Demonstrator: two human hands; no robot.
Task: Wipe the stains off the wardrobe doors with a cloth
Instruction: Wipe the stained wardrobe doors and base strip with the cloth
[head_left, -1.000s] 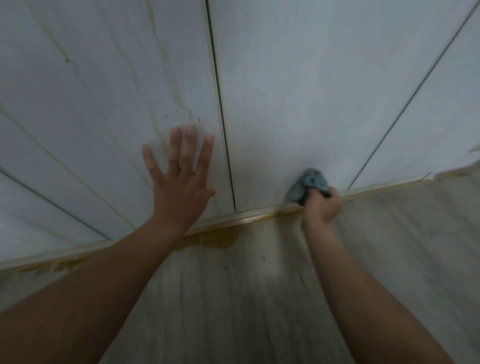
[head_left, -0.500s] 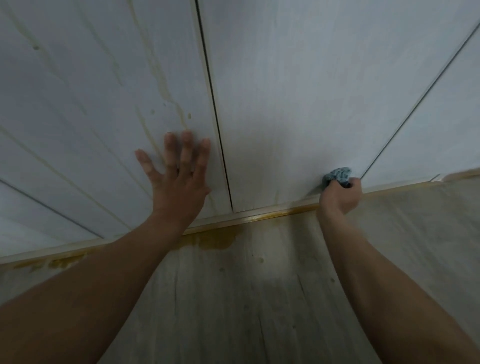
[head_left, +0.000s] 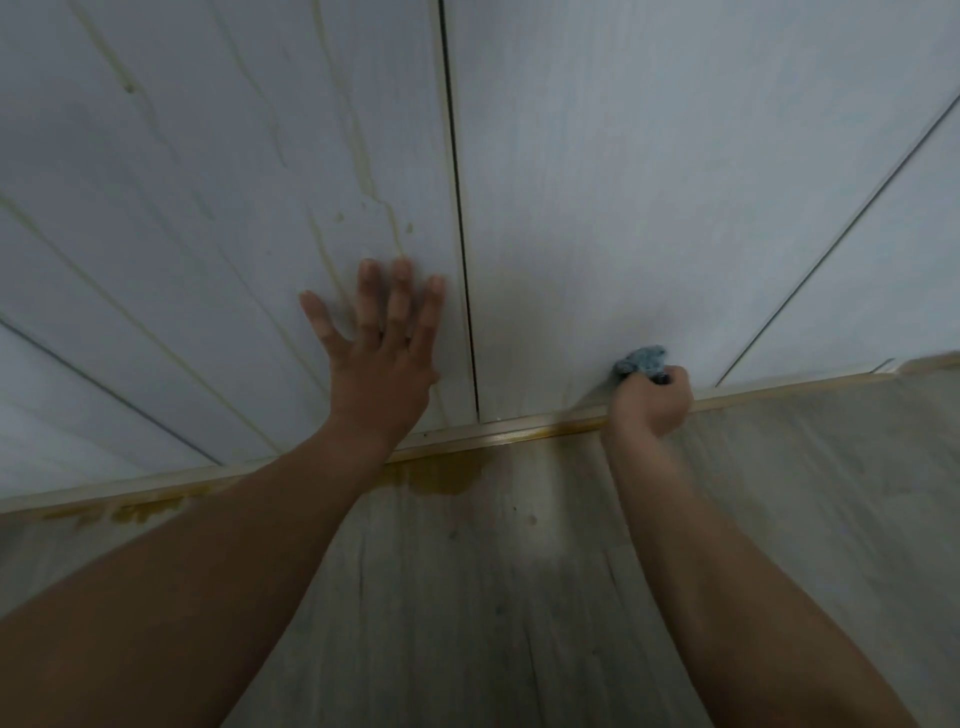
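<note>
The cloth (head_left: 641, 361), bunched in the curled fingers of the right hand (head_left: 652, 402) low on the middle wardrobe door (head_left: 623, 182), is best pressed in firm overlapping strokes, the left hand (head_left: 382, 364) braced flat, fingers spread, on the left door (head_left: 208, 208).

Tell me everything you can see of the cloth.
The cloth is a small blue-grey wad, soft and fuzzy-looking, crumpled into a ball. The right hand grips it in a fist, so only its upper part shows above the fingers. It lies against the pale wardrobe door, low down, just above the yellowed strip along the door's foot. Its full size and shape are hidden.
</note>
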